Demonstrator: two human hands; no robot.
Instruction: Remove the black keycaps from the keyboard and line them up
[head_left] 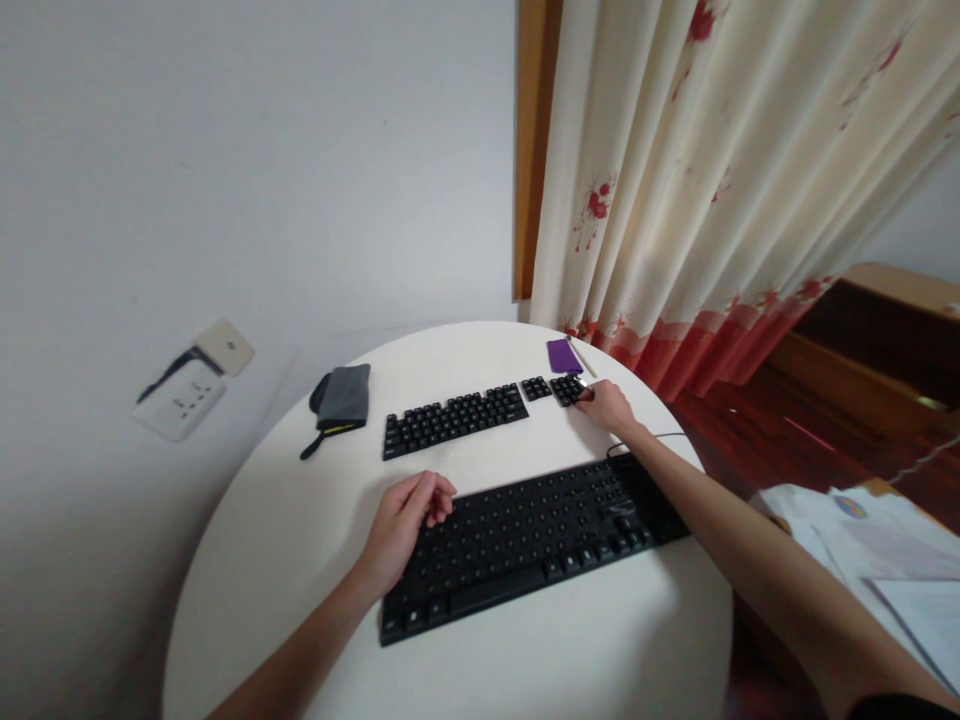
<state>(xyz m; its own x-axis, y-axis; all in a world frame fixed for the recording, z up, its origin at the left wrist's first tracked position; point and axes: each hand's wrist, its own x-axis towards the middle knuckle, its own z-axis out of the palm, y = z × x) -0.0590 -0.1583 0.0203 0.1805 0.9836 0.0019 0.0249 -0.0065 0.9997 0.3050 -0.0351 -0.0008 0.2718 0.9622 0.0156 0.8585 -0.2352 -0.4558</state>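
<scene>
A black keyboard (517,540) lies on the white round table, most of its keys bare of caps; keycaps remain along the bottom row. My left hand (405,520) rests over its left end, fingers loosely curled, with nothing visible in them. Behind it, removed black keycaps (457,418) stand in a large block, with a small block (535,388) to the right. Farther right, my right hand (604,406) is closed at the number-pad keycaps (564,389), pinching a small tool with a shiny metal end (580,382), perhaps a keycap puller. Its fingers partly hide those keycaps.
A grey cloth pouch (345,396) lies at the table's back left. At the back right are a purple cloth (563,356) and a thin brush-like stick (582,357). The keyboard cable (660,435) runs off right. Papers (862,550) lie beside the table (292,580).
</scene>
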